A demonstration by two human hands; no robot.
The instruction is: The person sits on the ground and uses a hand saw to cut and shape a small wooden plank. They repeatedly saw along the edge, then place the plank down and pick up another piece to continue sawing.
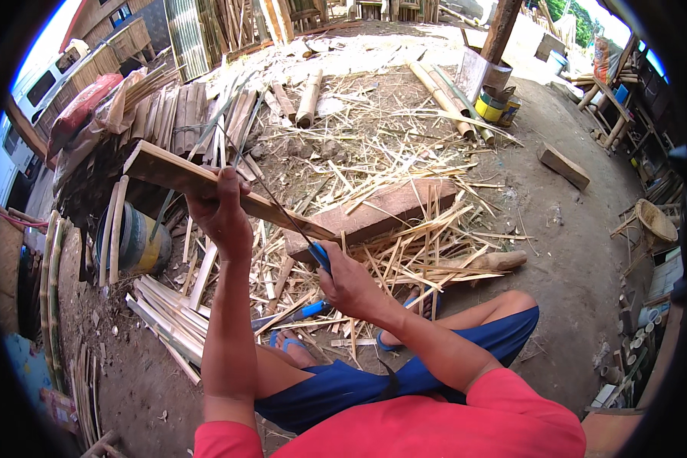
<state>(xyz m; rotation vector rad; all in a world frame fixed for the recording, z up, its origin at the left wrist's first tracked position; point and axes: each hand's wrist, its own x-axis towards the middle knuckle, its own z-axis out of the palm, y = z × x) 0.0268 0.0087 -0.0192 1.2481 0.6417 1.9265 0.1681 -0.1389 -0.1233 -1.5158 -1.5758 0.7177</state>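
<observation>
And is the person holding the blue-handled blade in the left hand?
No, the right hand grips the blue-handled blade, while the left hand holds a split bamboo piece.

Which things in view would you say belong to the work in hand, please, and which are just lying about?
In use:
long slat, in the left hand
blue-handled blade, in the right hand
probably the large wooden block

Seemingly lying about:
bucket at left
short timber at right
</observation>
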